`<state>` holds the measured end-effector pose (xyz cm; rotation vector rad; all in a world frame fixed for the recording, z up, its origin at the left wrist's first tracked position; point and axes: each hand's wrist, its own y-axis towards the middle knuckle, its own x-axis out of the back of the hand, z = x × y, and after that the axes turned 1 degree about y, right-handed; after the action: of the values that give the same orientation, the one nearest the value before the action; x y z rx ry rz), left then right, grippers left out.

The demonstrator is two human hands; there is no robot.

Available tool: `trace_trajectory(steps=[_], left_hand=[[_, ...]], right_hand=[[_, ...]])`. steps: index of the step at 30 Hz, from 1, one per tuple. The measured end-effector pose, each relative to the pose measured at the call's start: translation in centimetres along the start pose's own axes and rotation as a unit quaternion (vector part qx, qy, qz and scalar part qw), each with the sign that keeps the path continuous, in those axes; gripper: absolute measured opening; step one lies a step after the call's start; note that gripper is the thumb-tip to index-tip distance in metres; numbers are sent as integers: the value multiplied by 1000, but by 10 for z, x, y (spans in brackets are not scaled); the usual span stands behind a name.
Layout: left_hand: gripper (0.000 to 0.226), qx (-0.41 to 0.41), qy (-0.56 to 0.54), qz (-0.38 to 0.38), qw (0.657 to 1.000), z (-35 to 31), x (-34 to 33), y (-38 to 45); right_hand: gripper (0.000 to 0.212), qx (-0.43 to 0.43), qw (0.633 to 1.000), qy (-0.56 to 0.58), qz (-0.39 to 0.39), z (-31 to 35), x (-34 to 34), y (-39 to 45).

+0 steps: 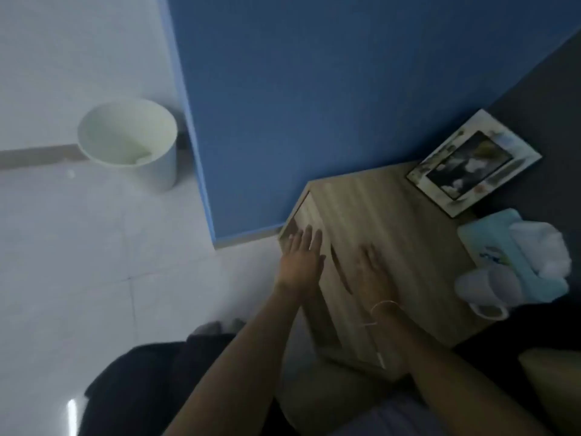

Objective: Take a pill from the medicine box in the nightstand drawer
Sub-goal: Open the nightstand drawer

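My left hand [301, 262] is flat and open against the front of the wooden nightstand [393, 221], holding nothing. My right hand [372, 272] lies spread on its top, also empty. Both look blurred. The drawer [306, 215] seems shut, so the medicine box stays hidden.

The room is dim and bluish, the whole view soft and grainy. A small white glare streak sits on the glossy floor [71, 410] near the bottom left edge. Both hands are motion-blurred, and straight lines bow toward the picture's edges.
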<state>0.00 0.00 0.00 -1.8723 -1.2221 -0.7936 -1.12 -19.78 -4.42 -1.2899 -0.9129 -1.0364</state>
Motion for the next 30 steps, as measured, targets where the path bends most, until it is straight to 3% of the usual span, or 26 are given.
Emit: trace_trajectory(steps=[4, 10, 17, 30], left_hand=[[57, 28, 19, -68, 997, 7, -39, -26], [58, 57, -13, -71, 996, 15, -95, -68], [59, 62, -44, -94, 993, 12, -110, -21], [77, 60, -127, -75, 987, -11, -136, 41]], right_hand=[[50, 20, 988, 75, -137, -7, -18, -1], [47, 46, 975, 98, -193, -14, -27, -1], [51, 49, 966, 105, -230, -14, -33, 1], [50, 57, 966, 112, -224, -15, -33, 1]])
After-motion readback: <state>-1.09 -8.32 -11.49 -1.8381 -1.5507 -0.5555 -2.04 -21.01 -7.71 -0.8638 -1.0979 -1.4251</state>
